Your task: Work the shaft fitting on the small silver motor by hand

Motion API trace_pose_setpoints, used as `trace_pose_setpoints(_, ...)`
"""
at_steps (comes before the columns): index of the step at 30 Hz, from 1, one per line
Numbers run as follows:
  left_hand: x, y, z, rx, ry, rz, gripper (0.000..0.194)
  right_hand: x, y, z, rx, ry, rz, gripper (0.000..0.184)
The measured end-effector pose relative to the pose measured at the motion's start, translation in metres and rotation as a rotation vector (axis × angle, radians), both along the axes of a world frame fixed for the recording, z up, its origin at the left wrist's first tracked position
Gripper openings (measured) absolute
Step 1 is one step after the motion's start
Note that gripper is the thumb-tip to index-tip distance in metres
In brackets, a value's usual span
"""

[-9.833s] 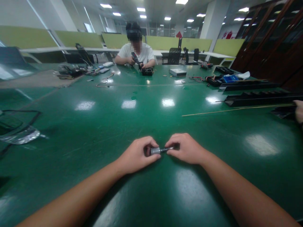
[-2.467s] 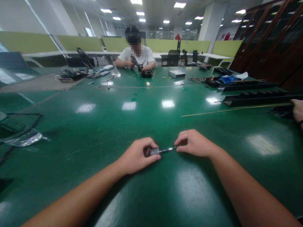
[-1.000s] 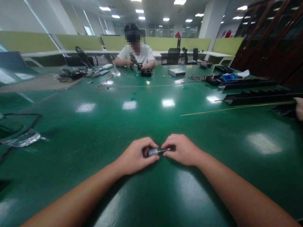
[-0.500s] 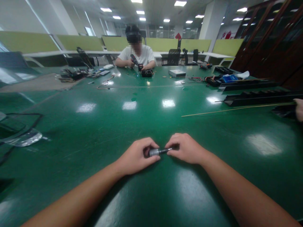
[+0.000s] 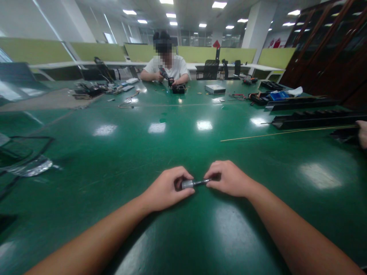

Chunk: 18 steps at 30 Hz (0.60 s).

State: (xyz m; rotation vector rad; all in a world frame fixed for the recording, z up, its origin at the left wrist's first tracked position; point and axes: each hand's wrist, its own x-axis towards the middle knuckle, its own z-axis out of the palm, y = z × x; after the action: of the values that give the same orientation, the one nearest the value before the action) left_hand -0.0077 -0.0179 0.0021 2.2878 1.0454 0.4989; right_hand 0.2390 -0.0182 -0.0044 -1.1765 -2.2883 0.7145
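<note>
Between my hands, close above the green table, a slim pen-shaped tool lies roughly level. It has a thick silver-grey left section and a thinner black right section; its exact kind I cannot make out. My left hand is closed around the grey section, thumb below and fingers above, hiding the far left end. With thumb and fingers pinched, my right hand grips the tip of the black section, and that end is hidden in the fingers.
Across the table a person in a white shirt handles a black power tool. Black channel strips and a long thin yellow rod lie at right, where another person's hand shows. A clear plastic item sits at left.
My right hand has shifted slightly right, and a bit more of the black section shows between the hands. My left hand stays nearly in place on the grey section.
</note>
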Motion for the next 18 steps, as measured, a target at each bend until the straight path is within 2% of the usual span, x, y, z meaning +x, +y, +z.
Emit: trace_pose_setpoints(18, -0.0011, 0.0000, 0.0000, -0.009, 0.011, 0.004, 0.021, 0.0057, 0.0016, 0.0029, -0.045, -0.005, -0.017, 0.011)
